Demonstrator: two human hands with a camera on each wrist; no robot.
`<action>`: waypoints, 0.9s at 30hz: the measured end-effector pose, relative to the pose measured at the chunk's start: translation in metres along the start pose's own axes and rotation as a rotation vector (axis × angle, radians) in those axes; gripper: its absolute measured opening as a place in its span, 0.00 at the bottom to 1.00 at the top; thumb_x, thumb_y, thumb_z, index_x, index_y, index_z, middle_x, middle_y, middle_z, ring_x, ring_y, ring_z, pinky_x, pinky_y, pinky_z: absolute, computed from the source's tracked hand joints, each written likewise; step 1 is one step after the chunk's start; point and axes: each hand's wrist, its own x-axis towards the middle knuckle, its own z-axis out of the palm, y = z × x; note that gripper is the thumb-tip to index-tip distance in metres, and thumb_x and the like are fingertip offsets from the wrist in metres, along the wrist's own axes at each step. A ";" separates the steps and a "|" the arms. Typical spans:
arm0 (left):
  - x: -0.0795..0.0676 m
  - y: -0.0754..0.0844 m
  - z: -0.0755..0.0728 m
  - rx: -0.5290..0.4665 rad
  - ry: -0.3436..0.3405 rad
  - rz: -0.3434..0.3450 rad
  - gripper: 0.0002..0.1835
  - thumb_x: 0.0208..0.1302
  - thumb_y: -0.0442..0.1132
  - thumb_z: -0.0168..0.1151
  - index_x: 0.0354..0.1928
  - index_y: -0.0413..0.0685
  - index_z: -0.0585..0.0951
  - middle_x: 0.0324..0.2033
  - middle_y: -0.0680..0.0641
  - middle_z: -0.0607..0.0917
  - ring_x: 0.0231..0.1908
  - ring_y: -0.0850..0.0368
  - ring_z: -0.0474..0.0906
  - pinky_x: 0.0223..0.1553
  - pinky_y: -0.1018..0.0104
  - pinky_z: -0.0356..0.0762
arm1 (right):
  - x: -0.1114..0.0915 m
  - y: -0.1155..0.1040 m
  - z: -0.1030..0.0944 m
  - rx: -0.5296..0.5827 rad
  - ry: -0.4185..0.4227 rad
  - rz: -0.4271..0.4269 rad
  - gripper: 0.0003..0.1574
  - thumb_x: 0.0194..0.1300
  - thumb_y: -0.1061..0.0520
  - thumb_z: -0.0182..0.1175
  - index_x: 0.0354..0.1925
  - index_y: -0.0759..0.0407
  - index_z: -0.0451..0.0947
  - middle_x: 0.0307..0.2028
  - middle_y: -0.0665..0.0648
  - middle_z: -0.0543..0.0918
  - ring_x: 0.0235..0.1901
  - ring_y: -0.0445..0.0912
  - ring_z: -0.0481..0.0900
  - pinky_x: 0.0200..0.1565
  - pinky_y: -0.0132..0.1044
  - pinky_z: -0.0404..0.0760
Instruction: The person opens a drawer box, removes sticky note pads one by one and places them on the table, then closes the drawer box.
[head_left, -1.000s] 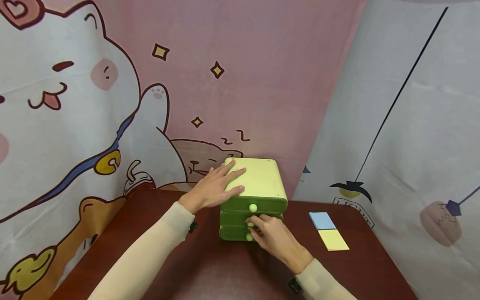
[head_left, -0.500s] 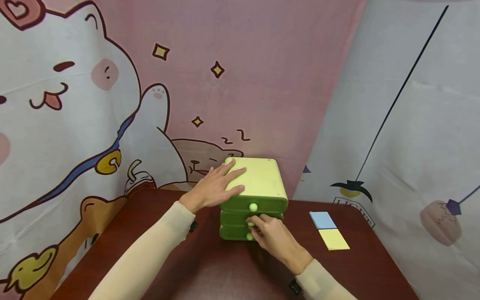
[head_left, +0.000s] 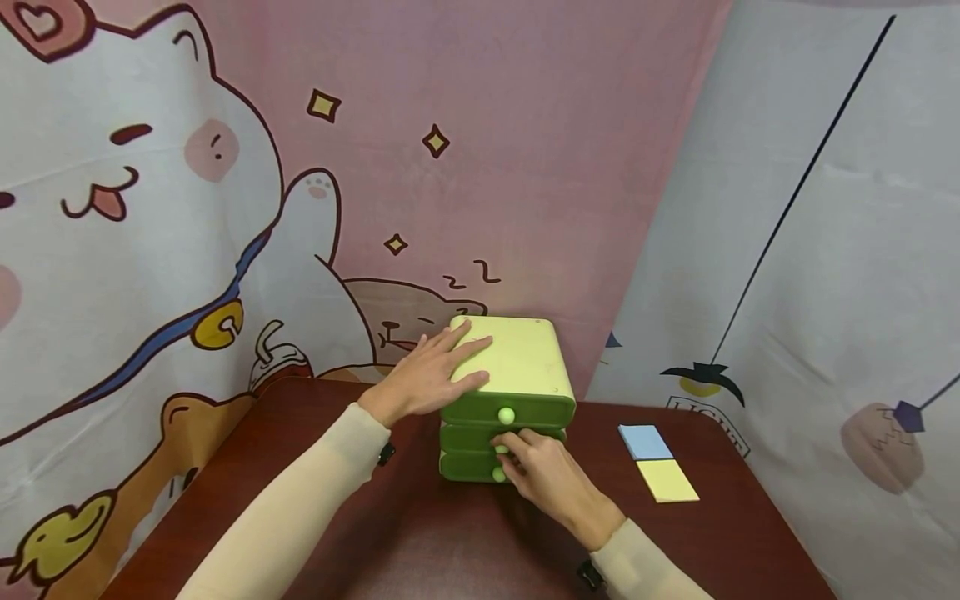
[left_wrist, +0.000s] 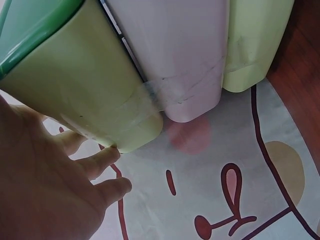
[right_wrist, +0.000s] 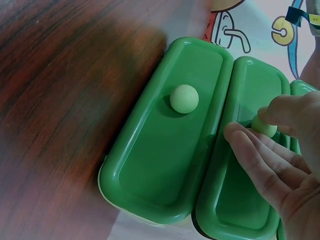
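Observation:
A small three-drawer box (head_left: pixel 517 350) with a pale yellow top stands on the table. Its drawers have green fronts and light green round knobs. My left hand (head_left: pixel 423 375) rests on the left part of the top, fingers spread. My right hand (head_left: pixel 551 471) pinches the knob (right_wrist: pixel 264 127) of the middle drawer (right_wrist: pixel 245 195) between thumb and fingers. All drawer fronts look closed, though the top one juts a little further forward. In the right wrist view the bottom drawer (right_wrist: pixel 155 165) and its knob (right_wrist: pixel 184 99) are untouched.
A blue sticky-note pad (head_left: pixel 646 442) and a yellow one (head_left: pixel 667 481) lie on the dark red table (head_left: pixel 420 533), right of the box. Behind hangs a cartoon-printed cloth (head_left: pixel 540 167). Clear tape (left_wrist: pixel 155 95) joins the box's tiers in the left wrist view.

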 end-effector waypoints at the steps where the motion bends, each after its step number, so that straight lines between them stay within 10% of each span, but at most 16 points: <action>1: 0.000 0.000 0.000 0.002 0.001 0.000 0.41 0.88 0.77 0.43 0.95 0.78 0.59 0.98 0.48 0.48 0.96 0.34 0.49 0.94 0.24 0.44 | 0.000 0.000 0.000 0.000 0.000 0.000 0.18 0.68 0.64 0.85 0.54 0.57 0.93 0.36 0.52 0.92 0.30 0.37 0.91 0.32 0.20 0.85; 27: 0.002 -0.001 0.002 0.012 0.008 -0.001 0.41 0.88 0.77 0.42 0.95 0.77 0.59 0.97 0.48 0.49 0.95 0.33 0.51 0.93 0.23 0.44 | 0.001 -0.002 -0.001 -0.004 0.006 0.000 0.18 0.68 0.65 0.85 0.54 0.58 0.93 0.36 0.52 0.91 0.30 0.37 0.91 0.32 0.20 0.85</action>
